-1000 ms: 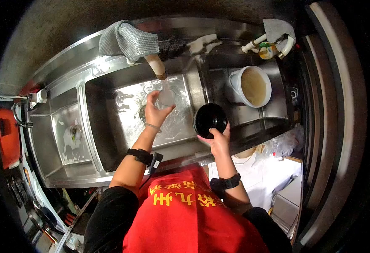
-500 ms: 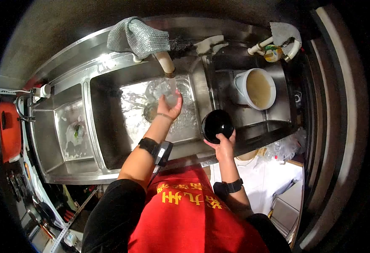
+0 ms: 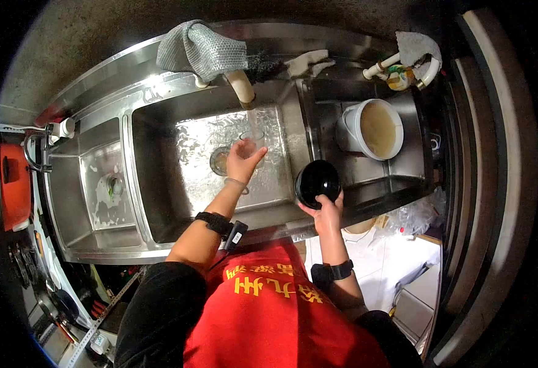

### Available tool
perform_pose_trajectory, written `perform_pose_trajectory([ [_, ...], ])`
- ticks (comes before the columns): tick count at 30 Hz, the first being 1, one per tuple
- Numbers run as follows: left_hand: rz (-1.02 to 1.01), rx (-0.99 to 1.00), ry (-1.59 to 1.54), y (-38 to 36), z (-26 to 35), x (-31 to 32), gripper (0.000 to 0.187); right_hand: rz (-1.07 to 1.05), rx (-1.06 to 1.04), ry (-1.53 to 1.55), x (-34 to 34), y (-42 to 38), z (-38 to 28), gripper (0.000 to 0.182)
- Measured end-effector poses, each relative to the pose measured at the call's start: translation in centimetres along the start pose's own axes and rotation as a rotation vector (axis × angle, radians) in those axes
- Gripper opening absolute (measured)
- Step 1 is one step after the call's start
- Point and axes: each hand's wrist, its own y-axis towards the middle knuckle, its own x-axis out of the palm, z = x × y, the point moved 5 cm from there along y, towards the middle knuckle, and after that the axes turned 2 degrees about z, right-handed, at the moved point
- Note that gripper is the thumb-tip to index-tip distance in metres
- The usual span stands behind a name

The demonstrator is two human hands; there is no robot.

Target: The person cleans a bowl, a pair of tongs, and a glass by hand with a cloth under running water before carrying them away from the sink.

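Under the running faucet (image 3: 240,87), my left hand (image 3: 243,164) is closed around a small clear glass (image 3: 254,138). Water falls from the spout to the glass, over the big middle basin (image 3: 186,211). My right hand (image 3: 326,213) grips the near rim of a round, shiny black bowl (image 3: 315,179), thumb on top. This bowl is held over the divider and front edge between the middle and right basins, its dark hollow turned up toward me.
A white bucket (image 3: 350,126) of cloudy tan liquid stands in the right basin. One grey mesh cloth (image 3: 198,52) drapes over the faucet; a dark scrubber (image 3: 263,66) and a pale cloth (image 3: 309,63) lie on the back ledge. Green scraps sit at the left basin's drain (image 3: 114,184).
My left hand has tilted and turned over slightly with the glass, its back now more toward me. Splashing in the middle basin has lessened. The right hand and bowl stay almost still.
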Motion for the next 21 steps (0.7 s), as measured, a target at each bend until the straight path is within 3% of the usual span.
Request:
perform_pose_trajectory([
  [1,0.0,0.001,0.001,0.0,0.1,-0.2,0.063,0.0,0.0,0.001,-0.1,0.1,0.0,0.071],
  [3,0.019,0.21,0.223,-0.2,1.4,-0.7,0.064,-0.019,0.003,0.053,-0.2,0.3,-0.1,0.077],
  [5,0.026,0.212,0.144,0.0,1.4,-1.1,0.066,-0.034,-0.01,0.063,-0.4,0.4,-0.5,0.077],
  [11,-0.023,0.103,0.338,-0.1,4.4,-0.2,0.067,-0.013,-0.022,0.104,-0.6,0.5,-0.9,0.076],
  [12,0.023,0.146,0.119,-0.1,4.9,-0.1,0.066,-0.022,-0.018,0.121,-0.7,0.5,-0.8,0.076],
  [13,0.066,0.209,0.09,0.3,3.8,-0.2,0.063,-0.019,-0.02,0.122,-0.7,0.4,-0.7,0.076],
  [15,-0.115,0.223,0.279,0.6,2.1,0.2,0.059,-0.022,-0.021,0.137,-0.8,0.2,-0.6,0.074],
  [18,-0.012,0.182,0.293,-0.8,4.5,0.2,0.055,-0.065,-0.011,0.182,-1.0,0.5,0.0,0.069],
  [21,-0.145,0.225,0.152,-1.4,4.8,1.2,0.054,-0.113,0.004,0.212,-1.1,0.7,-0.2,0.064],
])
